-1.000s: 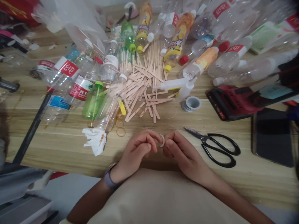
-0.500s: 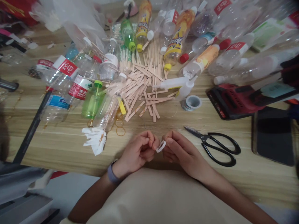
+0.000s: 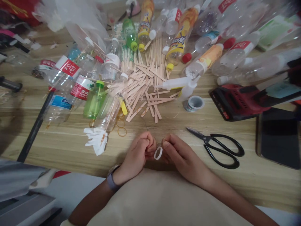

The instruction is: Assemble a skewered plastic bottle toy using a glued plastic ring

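A small white ring (image 3: 155, 156) sits upright between my two hands, in front of my body. My right hand (image 3: 180, 153) is closed, thumb against its bent fingers, and the ring's edge meets its fingertips. My left hand (image 3: 141, 150) is pinched shut just left of the ring; what its fingers hold is too small to make out. A fine wire or thread shows faintly above the left hand. Black-handled scissors (image 3: 207, 139) lie right of my right hand. Beyond both hands is a pile of flat wooden sticks (image 3: 141, 83).
At left, several plastic bottles (image 3: 94, 102) with sticks through them lie near a crumpled tissue (image 3: 96, 141) and rubber bands (image 3: 121, 131). A spool (image 3: 196, 103), a glue bottle (image 3: 188, 89), a red power tool (image 3: 240, 100) and a phone (image 3: 279, 138) are at right. More bottles crowd the back.
The white ring has turned to face me more and sits slightly lower and further left. Both hands remain closed, the left one's fingers curled tighter.
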Demonstrator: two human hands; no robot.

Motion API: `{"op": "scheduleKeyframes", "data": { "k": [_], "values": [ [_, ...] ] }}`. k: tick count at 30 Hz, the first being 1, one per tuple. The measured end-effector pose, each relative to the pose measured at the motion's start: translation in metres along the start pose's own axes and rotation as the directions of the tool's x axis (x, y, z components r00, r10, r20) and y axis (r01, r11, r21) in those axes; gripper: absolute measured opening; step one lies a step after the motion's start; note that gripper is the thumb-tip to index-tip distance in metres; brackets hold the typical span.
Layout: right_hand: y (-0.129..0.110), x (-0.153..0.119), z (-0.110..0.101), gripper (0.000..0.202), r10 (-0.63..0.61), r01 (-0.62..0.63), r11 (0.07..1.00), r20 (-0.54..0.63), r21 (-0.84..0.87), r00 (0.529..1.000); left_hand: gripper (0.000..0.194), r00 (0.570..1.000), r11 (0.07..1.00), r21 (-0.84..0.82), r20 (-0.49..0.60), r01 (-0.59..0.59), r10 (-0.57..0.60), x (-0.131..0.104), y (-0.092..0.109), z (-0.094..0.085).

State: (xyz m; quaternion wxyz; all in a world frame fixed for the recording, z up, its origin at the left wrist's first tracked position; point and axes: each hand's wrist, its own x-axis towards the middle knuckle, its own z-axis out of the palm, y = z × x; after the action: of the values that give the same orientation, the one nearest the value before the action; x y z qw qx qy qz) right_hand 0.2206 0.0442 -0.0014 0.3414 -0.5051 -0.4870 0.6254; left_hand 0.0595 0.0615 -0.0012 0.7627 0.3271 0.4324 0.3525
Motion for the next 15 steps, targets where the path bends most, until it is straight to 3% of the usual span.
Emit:
{"op": "scheduleKeyframes", "data": {
  "k": [4, 8, 11, 15],
  "values": [
    [0.000, 0.001, 0.000, 0.037, 0.054, -0.069, 0.949, 0.059, 0.308, 0.997, 0.017, 1.000, 0.999, 0.039, -0.013, -0.001, 0.002, 0.002, 0.008, 0.003],
    [-0.007, 0.005, 0.002, 0.036, 0.094, -0.152, 0.744, 0.123, 0.651, 0.988, 0.030, 0.993, 0.992, -0.056, -0.024, 0.113, -0.114, 0.006, 0.011, 0.005],
    [-0.010, 0.008, 0.002, 0.033, 0.134, -0.202, 0.646, 0.152, 0.736, 0.979, 0.039, 0.980, 0.982, -0.036, -0.056, 0.187, -0.189, 0.006, 0.010, 0.004],
    [-0.011, 0.009, 0.000, 0.034, 0.150, -0.239, 0.592, 0.186, 0.770, 0.971, 0.034, 0.966, 0.970, -0.086, -0.105, 0.227, -0.236, 0.006, 0.010, 0.003]
  ]
}}
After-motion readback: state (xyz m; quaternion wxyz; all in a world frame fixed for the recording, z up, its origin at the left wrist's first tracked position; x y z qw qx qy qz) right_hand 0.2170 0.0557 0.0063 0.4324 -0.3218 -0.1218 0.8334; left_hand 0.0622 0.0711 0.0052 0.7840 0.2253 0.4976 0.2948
